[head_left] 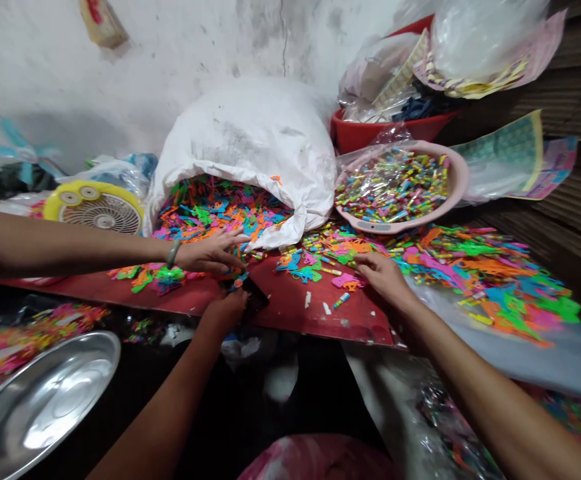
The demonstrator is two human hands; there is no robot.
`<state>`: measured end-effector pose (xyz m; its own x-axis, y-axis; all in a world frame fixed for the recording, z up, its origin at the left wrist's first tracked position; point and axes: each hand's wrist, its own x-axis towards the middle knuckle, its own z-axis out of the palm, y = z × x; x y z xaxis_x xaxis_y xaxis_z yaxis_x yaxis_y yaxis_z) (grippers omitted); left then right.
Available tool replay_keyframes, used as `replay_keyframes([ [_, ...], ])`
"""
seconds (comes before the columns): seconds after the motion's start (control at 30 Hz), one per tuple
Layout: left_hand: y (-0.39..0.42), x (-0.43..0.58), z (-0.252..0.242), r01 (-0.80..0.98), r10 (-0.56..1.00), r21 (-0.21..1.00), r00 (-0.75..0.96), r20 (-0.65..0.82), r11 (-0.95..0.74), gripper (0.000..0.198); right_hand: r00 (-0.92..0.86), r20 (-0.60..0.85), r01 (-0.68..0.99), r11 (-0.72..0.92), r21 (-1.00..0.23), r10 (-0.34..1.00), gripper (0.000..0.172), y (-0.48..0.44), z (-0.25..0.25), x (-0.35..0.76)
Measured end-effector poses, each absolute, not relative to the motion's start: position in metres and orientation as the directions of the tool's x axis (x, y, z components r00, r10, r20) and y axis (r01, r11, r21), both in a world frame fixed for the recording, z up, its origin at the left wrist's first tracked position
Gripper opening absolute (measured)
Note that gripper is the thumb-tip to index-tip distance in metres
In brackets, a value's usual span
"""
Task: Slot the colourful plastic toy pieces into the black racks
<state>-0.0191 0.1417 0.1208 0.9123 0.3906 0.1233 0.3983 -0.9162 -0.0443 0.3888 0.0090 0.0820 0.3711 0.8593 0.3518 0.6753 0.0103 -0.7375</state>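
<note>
My left hand (225, 310) is closed at the red table's front edge, with a small blue and orange plastic piece (240, 281) at its fingertips. Just beside it lies a flat dark object (255, 300), partly covered by the hand. My right hand (383, 277) has its fingers curled at the edge of a heap of coloured plastic toy pieces (347, 253); what they grip is hidden. Nearby are a pink piece (343, 280) and a short striped tube (341, 301). Another person's hand (210, 250), wearing a bracelet, reaches in from the left above my left hand.
A white sack (250, 127) spills toy pieces onto the red table (290, 313). Behind my right hand stands a pink basin (457, 173) of striped tubes. More toys (510, 280) lie at right. A yellow fan (95, 207) and metal bowl (50, 400) are at left.
</note>
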Motion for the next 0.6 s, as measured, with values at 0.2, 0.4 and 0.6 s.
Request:
replay_keyframes([
  [0.2, 0.118, -0.023, 0.051, 0.545, 0.49, -0.167, 0.825, 0.282, -0.822, 0.031, 0.496, 0.521, 0.736, -0.017, -0.677, 0.695, 0.032, 0.027, 0.067, 0.378],
  [0.4, 0.122, -0.02, 0.055, 0.625, 0.622, -0.298, 0.774, 0.115, -0.722, 0.029, 0.351, 0.606, 0.882, -0.034, -0.471, 0.714, 0.032, 0.026, 0.056, 0.367],
  [0.6, 0.121, -0.018, 0.072, 0.576, 0.588, -0.301, 0.807, 0.058, -0.76, 0.03, 0.258, 0.633, 0.937, -0.03, -0.348, 0.73, 0.031, 0.027, 0.057, 0.364],
])
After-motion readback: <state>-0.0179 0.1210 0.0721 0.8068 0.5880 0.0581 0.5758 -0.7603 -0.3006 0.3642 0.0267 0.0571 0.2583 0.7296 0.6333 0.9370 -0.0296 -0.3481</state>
